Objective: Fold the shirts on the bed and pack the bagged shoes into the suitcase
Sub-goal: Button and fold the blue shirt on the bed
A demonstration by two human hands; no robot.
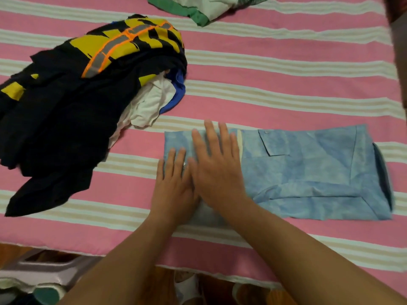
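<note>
Blue shirt [308, 172] lies lengthwise left-right.

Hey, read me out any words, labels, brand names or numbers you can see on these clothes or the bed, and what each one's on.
None can be read.
The black and yellow garment has bold yellow and black shapes that may be lettering, too crumpled to read.
The light blue shirt shows no text.

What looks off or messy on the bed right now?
The blue shirt lies flat, both hands pressing its left end. The odd parts: a crumpled black-and-yellow pile at left with white and blue cloth spilling from beneath, and a bunched green-and-white garment at the top edge.
</note>
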